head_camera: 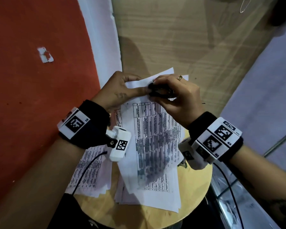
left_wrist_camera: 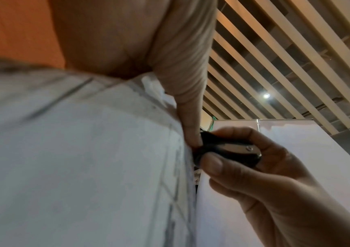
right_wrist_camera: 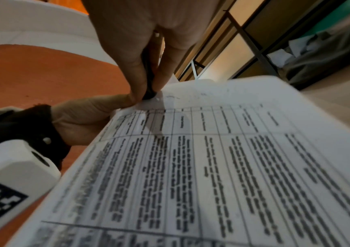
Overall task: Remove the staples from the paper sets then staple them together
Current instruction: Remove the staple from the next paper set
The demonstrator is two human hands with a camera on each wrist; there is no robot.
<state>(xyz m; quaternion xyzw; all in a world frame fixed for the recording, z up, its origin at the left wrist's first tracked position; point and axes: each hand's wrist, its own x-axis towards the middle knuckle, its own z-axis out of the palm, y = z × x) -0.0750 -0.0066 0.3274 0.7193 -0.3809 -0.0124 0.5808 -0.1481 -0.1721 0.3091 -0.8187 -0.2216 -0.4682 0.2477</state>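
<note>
A set of printed paper (head_camera: 153, 138) with tables is lifted above the round table, its top corner folded over. My left hand (head_camera: 120, 90) pinches that corner, thumb on top; in the left wrist view the thumb (left_wrist_camera: 188, 117) presses the paper set (left_wrist_camera: 85, 158). My right hand (head_camera: 177, 95) grips a black staple remover (head_camera: 158, 91) and holds its jaws against the corner right beside the left thumb. The left wrist view shows the staple remover (left_wrist_camera: 228, 150) between right thumb and fingers. In the right wrist view the staple remover (right_wrist_camera: 148, 78) bites the edge of the paper set (right_wrist_camera: 212, 158). The staple itself is hidden.
More printed paper stacks (head_camera: 89, 172) lie on the round wooden table (head_camera: 193, 192) under the lifted set. An orange wall (head_camera: 31, 96) stands close on the left, a wooden panel (head_camera: 180, 38) behind. Black cables hang from both wrist cameras.
</note>
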